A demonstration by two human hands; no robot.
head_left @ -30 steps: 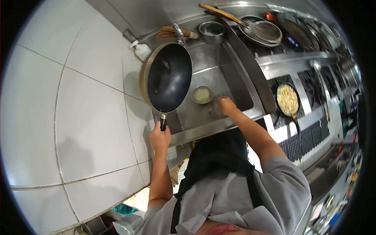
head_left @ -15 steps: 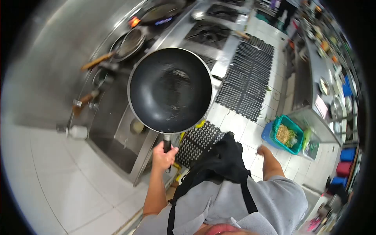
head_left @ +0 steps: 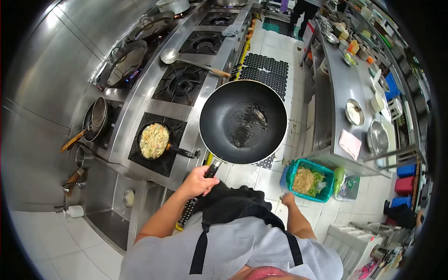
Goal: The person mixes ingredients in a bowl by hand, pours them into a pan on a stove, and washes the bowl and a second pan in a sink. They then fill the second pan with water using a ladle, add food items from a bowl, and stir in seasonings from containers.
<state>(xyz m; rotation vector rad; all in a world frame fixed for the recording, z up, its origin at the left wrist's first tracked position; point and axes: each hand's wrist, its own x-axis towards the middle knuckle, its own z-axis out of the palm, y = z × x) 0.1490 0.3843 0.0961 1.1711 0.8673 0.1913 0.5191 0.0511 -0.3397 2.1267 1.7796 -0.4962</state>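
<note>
My left hand [head_left: 201,181] is closed around the black handle of a wok [head_left: 228,121]. The wok is held up in front of my apron, with its dark inside showing and a wet, shiny patch in it. Down at my right side hangs my right hand [head_left: 286,199], seen small and end-on near the teal bin; how its fingers sit cannot be made out. On the nearest burner, left of the wok, a small frying pan [head_left: 163,153] holds a pale food mix with orange and green bits.
A stove [head_left: 186,112] with several burners runs along the left. A ladle [head_left: 170,56] lies across it. A sink [head_left: 112,219] adjoins its near end. To the right stand a teal-lined bin [head_left: 322,197] with scraps and a steel counter [head_left: 338,88]. Another person [head_left: 305,13] stands far back.
My view has turned, bringing the frying pan on the near burner into sight. The wok, still in my left hand, now appears farther right and lower. My right hand remains lowered.
</note>
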